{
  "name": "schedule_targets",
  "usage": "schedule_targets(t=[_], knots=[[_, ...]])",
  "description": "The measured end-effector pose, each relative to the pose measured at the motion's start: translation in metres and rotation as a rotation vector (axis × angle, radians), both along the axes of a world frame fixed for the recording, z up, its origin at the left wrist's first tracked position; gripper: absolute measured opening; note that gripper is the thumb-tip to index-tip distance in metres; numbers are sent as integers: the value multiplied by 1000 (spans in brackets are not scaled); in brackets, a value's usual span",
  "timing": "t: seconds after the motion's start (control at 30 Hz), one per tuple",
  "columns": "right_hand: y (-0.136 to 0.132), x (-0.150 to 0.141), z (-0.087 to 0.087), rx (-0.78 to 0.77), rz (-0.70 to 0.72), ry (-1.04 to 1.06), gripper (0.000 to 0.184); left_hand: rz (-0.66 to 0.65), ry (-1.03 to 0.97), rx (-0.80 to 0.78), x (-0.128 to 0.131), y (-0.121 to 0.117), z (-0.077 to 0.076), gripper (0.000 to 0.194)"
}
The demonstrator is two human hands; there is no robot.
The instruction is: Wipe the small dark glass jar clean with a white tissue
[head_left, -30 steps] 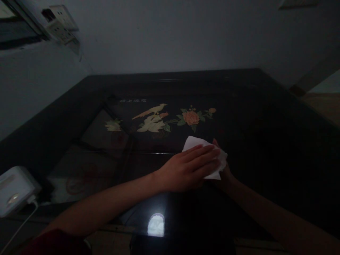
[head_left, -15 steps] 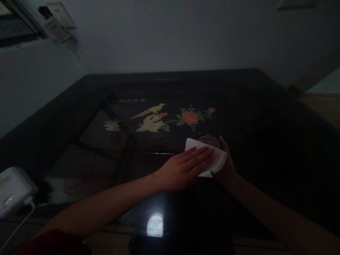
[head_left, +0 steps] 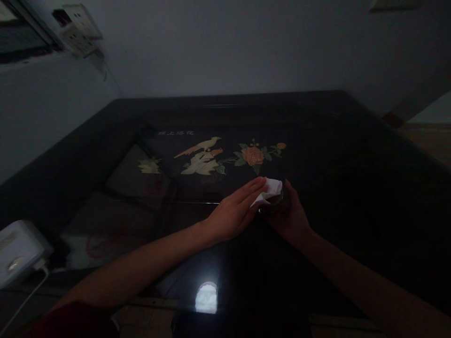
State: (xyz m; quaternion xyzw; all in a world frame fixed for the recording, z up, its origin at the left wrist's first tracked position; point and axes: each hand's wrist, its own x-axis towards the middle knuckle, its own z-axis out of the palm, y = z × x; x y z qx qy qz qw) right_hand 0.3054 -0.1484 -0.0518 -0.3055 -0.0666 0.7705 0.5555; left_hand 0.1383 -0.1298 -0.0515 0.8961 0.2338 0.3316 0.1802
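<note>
My left hand holds a folded white tissue with its fingers close together. The tissue lies over the far left part of a round, clear-rimmed object that looks like a glass cup or a small jar; the dimness hides its exact kind. Around the right side of this object curves my right hand, gripping it, with the thumb side toward the far edge. Both hands are over the dark glossy table, close together. Most of the round object's body is hidden by the hands and shadow.
Into the tabletop is set a bird-and-flower picture beyond my hands. A white box with a cable stands at the left edge. Wall sockets are at the upper left, and a pale wall rises behind the table.
My left hand has moved a little left and away from me, and the tissue is now bunched rather than spread. The round object has tilted, its rim showing nearer me.
</note>
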Motion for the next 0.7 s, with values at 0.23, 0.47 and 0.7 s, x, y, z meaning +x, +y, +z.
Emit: schedule_targets(t=[0.23, 0.47, 0.7], knots=[[-2, -6, 1, -26, -48, -56, 19, -30, 47, 2, -1, 6, 12, 44], [0, 1, 2, -20, 19, -28, 27, 97, 205, 237, -4, 2, 19, 40], [2, 3, -3, -11, -11, -22, 29, 161, 226, 447, -3, -9, 30, 32]])
